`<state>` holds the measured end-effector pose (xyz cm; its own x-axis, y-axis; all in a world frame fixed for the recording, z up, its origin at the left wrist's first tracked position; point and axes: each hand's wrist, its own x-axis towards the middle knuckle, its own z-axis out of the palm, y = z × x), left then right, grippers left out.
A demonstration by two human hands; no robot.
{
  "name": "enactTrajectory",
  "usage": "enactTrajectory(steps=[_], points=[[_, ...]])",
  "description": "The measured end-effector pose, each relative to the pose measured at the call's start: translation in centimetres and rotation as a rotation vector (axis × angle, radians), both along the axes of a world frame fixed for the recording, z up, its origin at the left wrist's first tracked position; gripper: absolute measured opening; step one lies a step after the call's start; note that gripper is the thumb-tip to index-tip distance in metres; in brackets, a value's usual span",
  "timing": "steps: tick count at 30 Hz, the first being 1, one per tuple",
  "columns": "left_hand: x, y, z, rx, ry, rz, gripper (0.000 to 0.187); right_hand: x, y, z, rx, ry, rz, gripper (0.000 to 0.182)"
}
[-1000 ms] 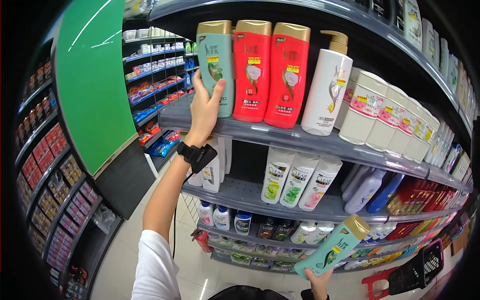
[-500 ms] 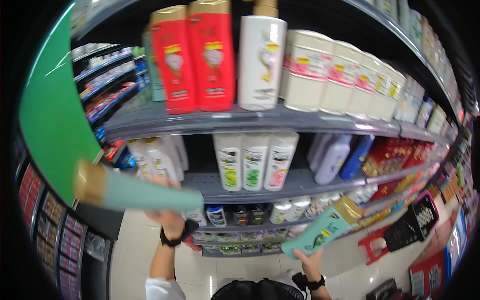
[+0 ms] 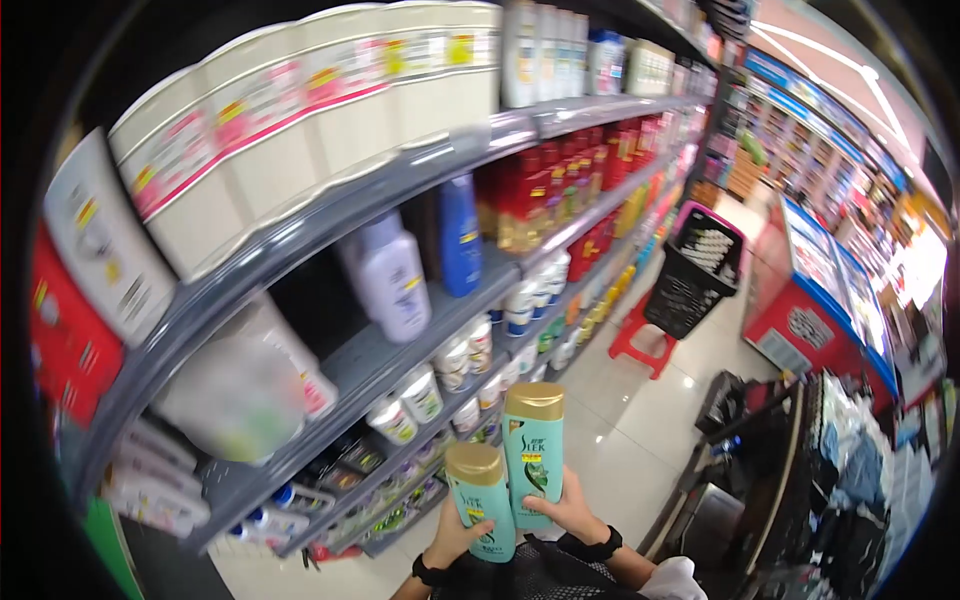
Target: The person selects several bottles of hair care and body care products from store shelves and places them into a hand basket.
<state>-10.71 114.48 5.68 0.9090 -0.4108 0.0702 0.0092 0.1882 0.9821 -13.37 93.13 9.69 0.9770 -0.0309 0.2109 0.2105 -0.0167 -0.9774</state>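
Two teal bottles with gold caps are held side by side, close to the body at the bottom centre. My left hand (image 3: 455, 535) is wrapped round the lower, left teal bottle (image 3: 482, 505), its thumb across the front. Around the base of the right teal bottle (image 3: 535, 450), which sits slightly higher, my right hand (image 3: 570, 508) is closed. Both bottles are nearly upright with their labels facing me. Black bands circle both wrists.
A grey shelf unit (image 3: 345, 205) with bottles runs along the left. Behind the bottles, a black basket (image 3: 693, 272) rests on a red stool (image 3: 642, 340) on the tiled floor. A red and blue freezer (image 3: 800, 300) stands at right, above dark clutter.
The view has swung to the right along the aisle. The left teal bottle has gone from lying sideways to upright, and both hands have come together near the body.
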Motion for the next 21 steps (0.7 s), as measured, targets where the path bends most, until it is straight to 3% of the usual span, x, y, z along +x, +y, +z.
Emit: enactTrajectory(steps=[10,12,14,16,21], points=[[7.1,-21.1,-0.1,-0.084,0.191,-0.396,0.055,-0.7,-17.0,-1.5,0.094,0.132,-0.433,0.061],[8.9,-25.0,0.0,-0.079,0.217,-0.469,0.054,0.0,-20.9,-3.0,0.243,0.102,-0.492,0.061],[10.7,-29.0,-0.3,-0.007,0.148,-0.562,0.053,0.3,-24.4,-2.8,0.271,0.119,-0.514,0.059],[12.3,-33.1,-0.3,-0.015,0.128,-0.571,0.051,0.9,-27.7,-1.0,0.468,0.119,-0.505,0.056],[15.2,-42.2,-1.1,0.112,0.045,-0.648,0.054,0.6,-35.4,-1.7,0.383,0.075,-0.656,0.054]])
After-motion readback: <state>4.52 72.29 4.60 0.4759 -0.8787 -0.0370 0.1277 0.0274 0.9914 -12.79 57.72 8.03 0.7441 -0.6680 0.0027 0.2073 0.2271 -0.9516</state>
